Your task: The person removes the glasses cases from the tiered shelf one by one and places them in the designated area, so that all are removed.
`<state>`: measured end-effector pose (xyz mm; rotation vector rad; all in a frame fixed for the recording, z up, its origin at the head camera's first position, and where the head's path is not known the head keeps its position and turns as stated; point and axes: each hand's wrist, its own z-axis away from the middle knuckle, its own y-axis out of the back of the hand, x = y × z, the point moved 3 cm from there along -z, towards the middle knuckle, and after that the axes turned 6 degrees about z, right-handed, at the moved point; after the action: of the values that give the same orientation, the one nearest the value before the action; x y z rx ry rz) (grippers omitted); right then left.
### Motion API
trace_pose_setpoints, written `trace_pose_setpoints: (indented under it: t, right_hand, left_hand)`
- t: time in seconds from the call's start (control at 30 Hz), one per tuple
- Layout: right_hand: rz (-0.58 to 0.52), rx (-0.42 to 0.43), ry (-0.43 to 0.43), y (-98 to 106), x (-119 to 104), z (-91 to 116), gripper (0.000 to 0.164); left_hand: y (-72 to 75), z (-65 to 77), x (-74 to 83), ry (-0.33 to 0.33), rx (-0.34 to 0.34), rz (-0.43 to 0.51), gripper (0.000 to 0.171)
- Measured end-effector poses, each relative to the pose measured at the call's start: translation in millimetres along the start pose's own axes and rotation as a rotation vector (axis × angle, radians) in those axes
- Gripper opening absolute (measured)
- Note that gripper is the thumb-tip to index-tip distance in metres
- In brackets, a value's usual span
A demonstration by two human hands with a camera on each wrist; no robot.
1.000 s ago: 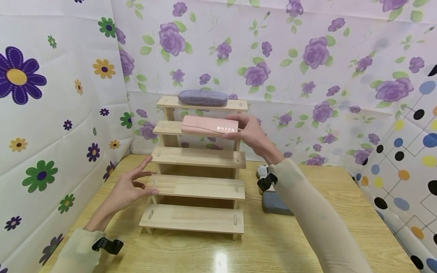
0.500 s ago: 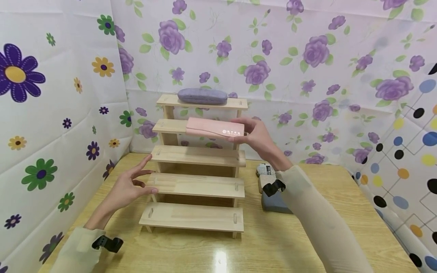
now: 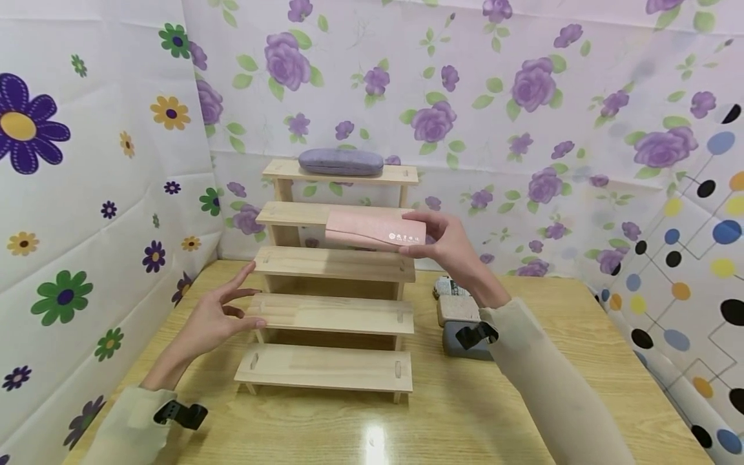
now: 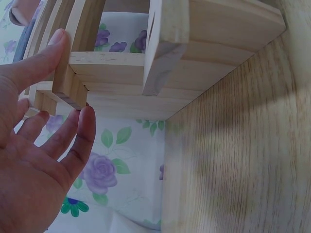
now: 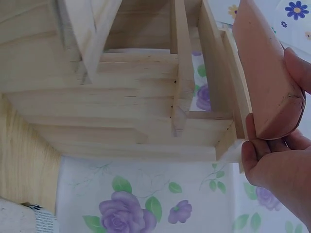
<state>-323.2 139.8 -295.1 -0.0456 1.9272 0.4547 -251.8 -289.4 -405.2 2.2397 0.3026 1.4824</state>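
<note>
My right hand (image 3: 444, 244) grips the right end of a pink glasses case (image 3: 372, 227), thumb at the front and fingers behind. In the head view the case is held level, overlapping the second shelf from the top of a stepped wooden stand (image 3: 331, 369). The right wrist view shows the case's rounded end (image 5: 279, 114) just beside the boards. My left hand (image 3: 209, 320) holds the stand's left side, its thumb on one board's front edge and fingertips at the board ends. A purple-grey glasses case (image 3: 340, 162) lies on the top shelf.
On the wooden table (image 3: 523, 400), right of the stand, a blue-grey case (image 3: 459, 342), a beige case (image 3: 458, 308) and a newsprint-patterned case (image 3: 446, 287) lie in a row. Flowered cloth (image 3: 372, 77) hangs behind; dotted cloth (image 3: 686, 271) hangs at the right.
My right hand has drawn the pink glasses case to the right and lower, out in front of the second shelf. The left hand has stayed on the stand.
</note>
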Motion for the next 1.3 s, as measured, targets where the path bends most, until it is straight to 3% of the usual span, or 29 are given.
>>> trace_pose_setpoints:
  t: [1.0,1.3]
  right_hand:
    - [0.007,-0.049,-0.043,15,29,70,0.066]
    - [0.024,-0.042,0.001,23,36,89,0.063]
  left_hand:
    - [0.4,0.9,1.1,0.016,-0.003,0.008,0.109]
    - [0.0,1.4,1.3,0.018,0.003,0.004,0.109]
